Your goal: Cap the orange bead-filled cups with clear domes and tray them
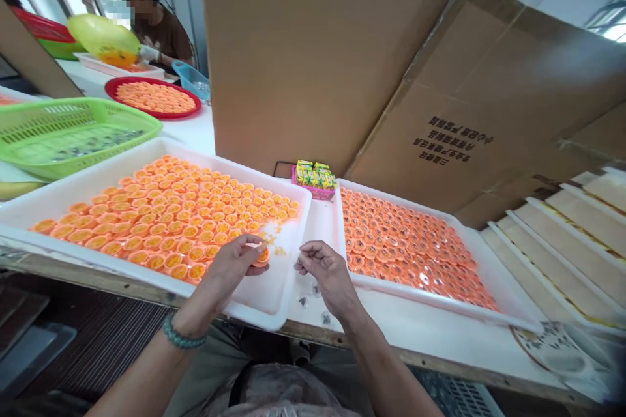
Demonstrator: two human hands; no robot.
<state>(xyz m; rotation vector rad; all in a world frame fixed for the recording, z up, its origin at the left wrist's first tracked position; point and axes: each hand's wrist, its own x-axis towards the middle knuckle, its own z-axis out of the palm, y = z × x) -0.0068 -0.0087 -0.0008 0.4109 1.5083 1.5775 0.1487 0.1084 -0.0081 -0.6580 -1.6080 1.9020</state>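
My left hand (229,270) grips a small round orange cup (263,257) between thumb and fingers, above the near right corner of a white tray (274,319). Many similar orange cups (159,228) with yellow-orange insides fill most of that tray. To the right, my right hand (328,277) is closed in a pinch over the gap between two trays; what its fingertips hold is too small to make out. Below it, several small clear pieces (303,301) with dark spots lie on the white table (386,322). Small yellow bits (278,251) lie beyond my left hand.
A second white tray (528,324) on the right holds orange discs with dark centres. Between the trays' far ends stands a pink basket (320,193) of yellow-green packets. Cardboard (317,58) walls off the back. A green basket (78,156) and a co-worker (163,32) are at left.
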